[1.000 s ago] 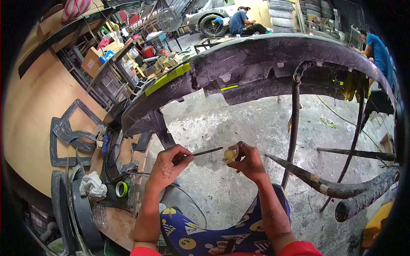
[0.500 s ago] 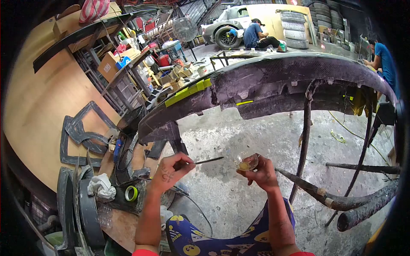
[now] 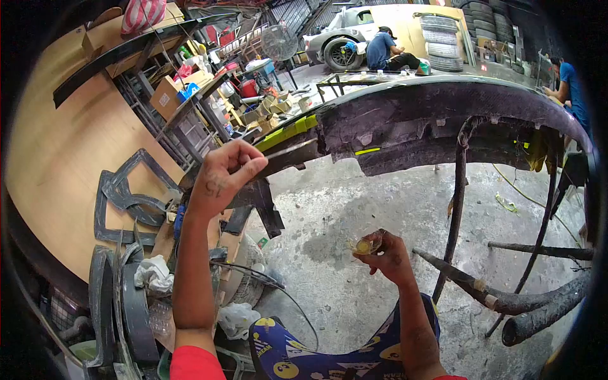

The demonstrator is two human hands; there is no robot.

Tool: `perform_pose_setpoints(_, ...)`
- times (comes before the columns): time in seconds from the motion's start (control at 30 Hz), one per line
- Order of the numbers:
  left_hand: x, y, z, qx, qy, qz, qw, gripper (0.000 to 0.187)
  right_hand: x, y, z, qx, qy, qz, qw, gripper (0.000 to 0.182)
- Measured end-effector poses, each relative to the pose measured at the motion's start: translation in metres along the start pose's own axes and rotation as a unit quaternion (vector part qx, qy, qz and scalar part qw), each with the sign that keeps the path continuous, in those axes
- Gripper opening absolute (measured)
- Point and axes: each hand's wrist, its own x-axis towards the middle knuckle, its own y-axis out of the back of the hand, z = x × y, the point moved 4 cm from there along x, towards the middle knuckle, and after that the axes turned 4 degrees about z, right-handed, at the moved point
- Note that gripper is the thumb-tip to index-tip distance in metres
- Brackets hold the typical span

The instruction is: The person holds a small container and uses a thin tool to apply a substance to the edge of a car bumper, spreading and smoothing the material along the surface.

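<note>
My left hand (image 3: 225, 177) is closed in a pinch around a thin stick-like tool (image 3: 290, 151). Its far tip reaches the torn edge of a dark, curved car bumper (image 3: 405, 107), close to yellow tape (image 3: 288, 133); whether it touches cannot be made out. Lower down, over the floor, my right hand (image 3: 391, 258) grips a small clear plastic cup (image 3: 363, 246) with a yellowish substance in it. The fingers wrap round the cup's right side.
Dark pipes (image 3: 465, 272) of a stand rise at the right. To the left lie black frame-shaped parts (image 3: 104, 209), a white crumpled cloth (image 3: 153, 276) and a plastic bag (image 3: 237, 320). A person (image 3: 386, 50) sits by a car; another person (image 3: 567, 88) is at far right.
My left hand has moved up and left, carrying the stick-like tool from near the cup to the bumper's edge. My right hand stays nearly in place, with the cup tilted slightly differently.
</note>
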Motion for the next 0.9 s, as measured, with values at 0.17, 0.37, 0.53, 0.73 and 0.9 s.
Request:
perform_pose_setpoints(0.17,0.027,0.008,0.003,0.039,-0.047,-0.002,0.998,0.013,-0.002,0.002,-0.002,-0.011,0.001,0.005,1.0,0.035)
perform_pose_setpoints(0.37,0.03,0.01,0.015,0.04,-0.058,-0.01,0.997,0.011,-0.004,0.004,-0.002,-0.021,0.0,0.005,1.0,0.036)
perform_pose_setpoints(0.53,0.027,0.006,0.015,0.089,-0.076,0.021,0.993,0.012,-0.002,0.004,0.003,-0.016,-0.011,-0.004,1.0,0.034)
perform_pose_setpoints(0.73,0.024,0.005,0.021,0.121,-0.133,0.054,0.982,0.014,-0.002,0.003,0.004,-0.017,-0.022,-0.011,1.0,0.037)
perform_pose_setpoints(0.9,0.023,0.006,0.028,0.121,-0.141,0.06,0.981,0.013,-0.002,0.004,0.004,-0.004,-0.03,-0.018,0.999,0.035)
